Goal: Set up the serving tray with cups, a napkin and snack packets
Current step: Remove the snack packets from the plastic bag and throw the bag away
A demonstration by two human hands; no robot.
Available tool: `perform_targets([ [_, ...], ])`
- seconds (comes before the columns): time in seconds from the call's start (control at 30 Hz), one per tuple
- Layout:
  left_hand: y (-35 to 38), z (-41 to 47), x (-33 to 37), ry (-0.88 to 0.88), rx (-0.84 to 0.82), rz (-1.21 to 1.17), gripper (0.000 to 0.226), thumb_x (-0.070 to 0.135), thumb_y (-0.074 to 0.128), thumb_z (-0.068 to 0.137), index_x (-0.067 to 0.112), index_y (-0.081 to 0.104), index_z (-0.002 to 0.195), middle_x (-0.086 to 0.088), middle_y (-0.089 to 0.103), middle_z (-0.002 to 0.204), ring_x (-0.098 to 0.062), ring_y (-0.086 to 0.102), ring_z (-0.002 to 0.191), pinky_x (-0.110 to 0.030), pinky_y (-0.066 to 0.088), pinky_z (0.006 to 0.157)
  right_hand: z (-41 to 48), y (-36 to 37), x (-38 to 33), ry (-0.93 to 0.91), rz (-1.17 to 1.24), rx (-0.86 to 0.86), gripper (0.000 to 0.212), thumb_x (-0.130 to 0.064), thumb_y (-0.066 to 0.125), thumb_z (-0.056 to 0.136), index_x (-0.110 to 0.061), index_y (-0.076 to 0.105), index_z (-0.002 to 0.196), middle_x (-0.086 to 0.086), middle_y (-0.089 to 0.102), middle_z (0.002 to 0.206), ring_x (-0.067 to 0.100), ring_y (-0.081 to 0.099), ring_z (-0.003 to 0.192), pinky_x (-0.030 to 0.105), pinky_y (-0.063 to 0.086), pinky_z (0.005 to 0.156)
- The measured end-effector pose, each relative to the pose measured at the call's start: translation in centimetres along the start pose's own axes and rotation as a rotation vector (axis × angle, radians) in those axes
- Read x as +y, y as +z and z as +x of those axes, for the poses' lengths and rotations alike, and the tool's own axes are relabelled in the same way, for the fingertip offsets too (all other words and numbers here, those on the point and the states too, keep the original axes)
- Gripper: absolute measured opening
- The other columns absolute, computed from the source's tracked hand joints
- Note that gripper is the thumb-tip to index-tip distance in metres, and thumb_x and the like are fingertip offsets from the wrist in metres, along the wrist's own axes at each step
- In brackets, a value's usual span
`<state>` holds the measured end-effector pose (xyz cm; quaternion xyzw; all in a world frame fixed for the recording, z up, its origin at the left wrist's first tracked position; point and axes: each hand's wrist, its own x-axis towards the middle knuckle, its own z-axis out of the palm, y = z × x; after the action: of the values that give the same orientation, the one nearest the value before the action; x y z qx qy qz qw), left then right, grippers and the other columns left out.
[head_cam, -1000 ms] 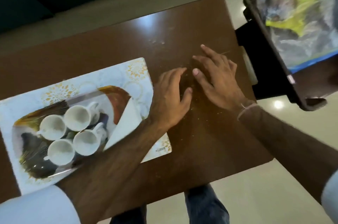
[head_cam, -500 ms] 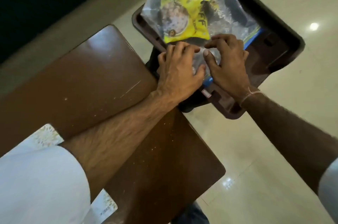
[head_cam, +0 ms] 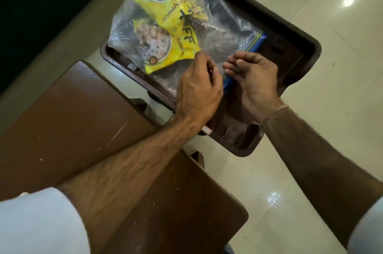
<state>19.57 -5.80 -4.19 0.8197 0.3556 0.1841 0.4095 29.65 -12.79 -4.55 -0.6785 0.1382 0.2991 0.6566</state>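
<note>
A clear zip bag (head_cam: pixel 223 38) with a blue seal strip lies on a dark brown plastic chair seat (head_cam: pixel 290 50). Inside it are yellow snack packets (head_cam: pixel 176 32) printed with biscuit pictures. My left hand (head_cam: pixel 196 90) and my right hand (head_cam: pixel 255 75) are both at the bag's blue sealed edge, fingers pinched on the plastic on either side of the opening. The serving tray with the cups and napkin is out of view.
The brown wooden table (head_cam: pixel 83 112) fills the lower left, with crumbs on it. The chair stands just past its right corner. Glossy cream floor tiles (head_cam: pixel 331 139) lie to the right and below.
My view swung from the table and tray to the chair. Both hands left the tabletop, reached the zip bag and now pinch its sealed edge, slightly further apart.
</note>
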Motion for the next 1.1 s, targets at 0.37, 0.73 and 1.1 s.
perform_targets([
  [0.37,0.1,1.6,-0.9,-0.020,-0.396,0.590,0.060,0.060,0.071,0.073,0.016,0.057,0.111,-0.008,0.060,0.114,-0.032,0.056,0.109,-0.045,0.043,0.090,-0.2,1.0,-0.2,-0.028,-0.191,0.406,0.024,-0.003,0.053,0.074,-0.025,0.058,0.082,0.012,0.069,0.096,0.021,0.062,0.081,0.047,0.056,0.081],
  [0.73,-1.3,0.5,-0.7,-0.036,-0.146,0.061,0.024,0.026,0.064,0.089,0.015,0.048,0.076,-0.005,0.054,0.075,-0.029,0.053,0.075,-0.041,0.041,0.068,-0.9,0.3,-2.0,-0.013,0.013,0.201,0.030,0.012,0.038,0.083,-0.004,0.062,0.075,0.010,0.063,0.070,0.019,0.062,0.055,0.027,0.053,0.053],
  [1.1,-2.7,-0.1,1.4,-0.060,0.152,-0.176,0.009,0.011,0.056,0.097,0.006,0.052,0.090,-0.003,0.051,0.085,-0.005,0.039,0.073,-0.004,0.032,0.068,-2.3,0.8,-1.0,-0.525,-0.906,-0.178,0.038,-0.038,0.074,0.084,-0.024,0.060,0.117,-0.009,0.063,0.088,0.003,0.061,0.080,0.017,0.050,0.071],
])
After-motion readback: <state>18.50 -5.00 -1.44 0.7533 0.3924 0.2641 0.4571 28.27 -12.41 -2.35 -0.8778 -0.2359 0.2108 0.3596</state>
